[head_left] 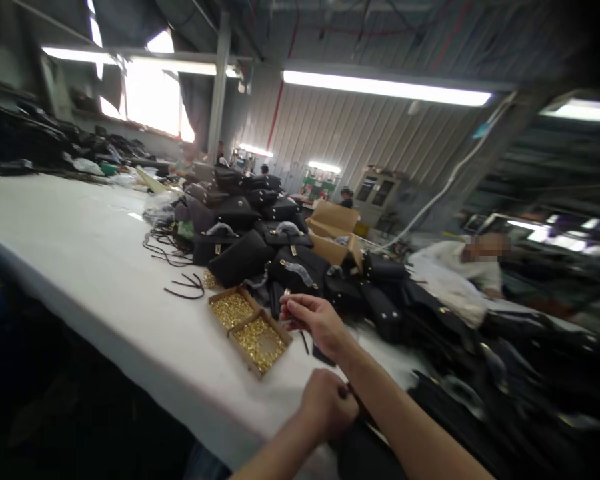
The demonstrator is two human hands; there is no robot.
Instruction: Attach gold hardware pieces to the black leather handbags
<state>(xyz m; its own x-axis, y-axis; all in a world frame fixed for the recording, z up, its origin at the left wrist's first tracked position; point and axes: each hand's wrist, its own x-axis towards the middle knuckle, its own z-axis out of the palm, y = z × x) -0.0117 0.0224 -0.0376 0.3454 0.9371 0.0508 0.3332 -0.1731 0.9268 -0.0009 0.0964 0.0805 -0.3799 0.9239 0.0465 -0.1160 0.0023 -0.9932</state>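
Head view: right hand pinches a small gold fitting, too tiny to identify, just beside the cardboard tray of gold hardware. Left hand is curled shut around a dark strap, mostly hidden. Black handbags pile behind, blurred rightward.

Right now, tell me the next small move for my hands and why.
Probably bring the right hand, which pinches a small gold piece by its fingertips, back to the dark strap gripped in the left hand. The piece is already lifted clear of the tray of gold fittings, and the left hand holds the strap near the table edge.
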